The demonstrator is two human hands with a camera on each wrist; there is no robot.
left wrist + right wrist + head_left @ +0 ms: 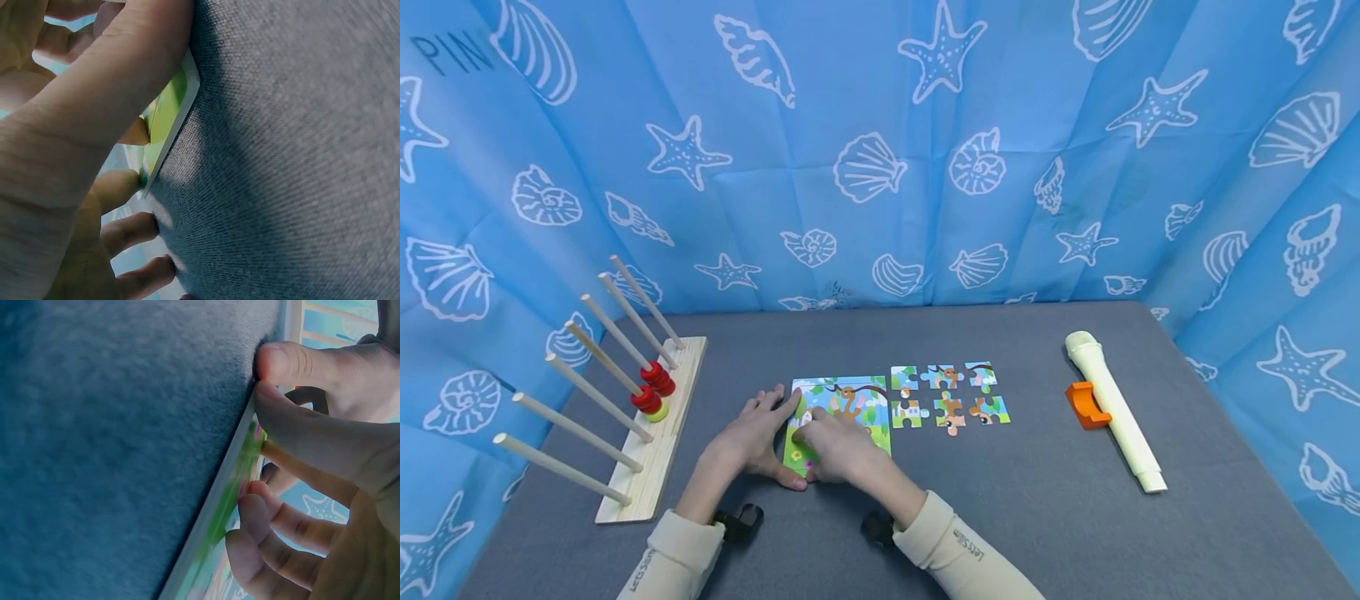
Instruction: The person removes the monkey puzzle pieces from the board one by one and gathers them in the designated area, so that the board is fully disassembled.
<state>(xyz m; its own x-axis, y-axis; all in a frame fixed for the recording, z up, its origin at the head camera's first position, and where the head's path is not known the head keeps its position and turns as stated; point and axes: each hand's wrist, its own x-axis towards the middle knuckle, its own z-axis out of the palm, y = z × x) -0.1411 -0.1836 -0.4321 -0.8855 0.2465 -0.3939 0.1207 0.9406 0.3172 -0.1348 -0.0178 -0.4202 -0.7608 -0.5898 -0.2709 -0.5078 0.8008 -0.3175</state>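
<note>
A jigsaw puzzle board (pixel 877 408) with a green and blue animal picture lies flat on the table. Along its left side my left hand (pixel 751 435) is spread, with its thumb at the near left corner and its other fingers by the left edge. My right hand (pixel 844 448) is over the board and covers much of its middle. In the right wrist view the right index finger (pixel 306 469) reaches straight down to the picture, the other fingers bend loosely above it, and the right thumb is at the near edge, right by the left thumb (pixel 294 364).
Right of the board lie several loose jigsaw pieces (pixel 950 408) in two rows. A wooden peg stand (pixel 647 475) with red and yellow rings (pixel 647 400) stands at the left. At the right, a cream microphone-shaped tube (pixel 1116 408) lies beside an orange curved block (pixel 1084 407).
</note>
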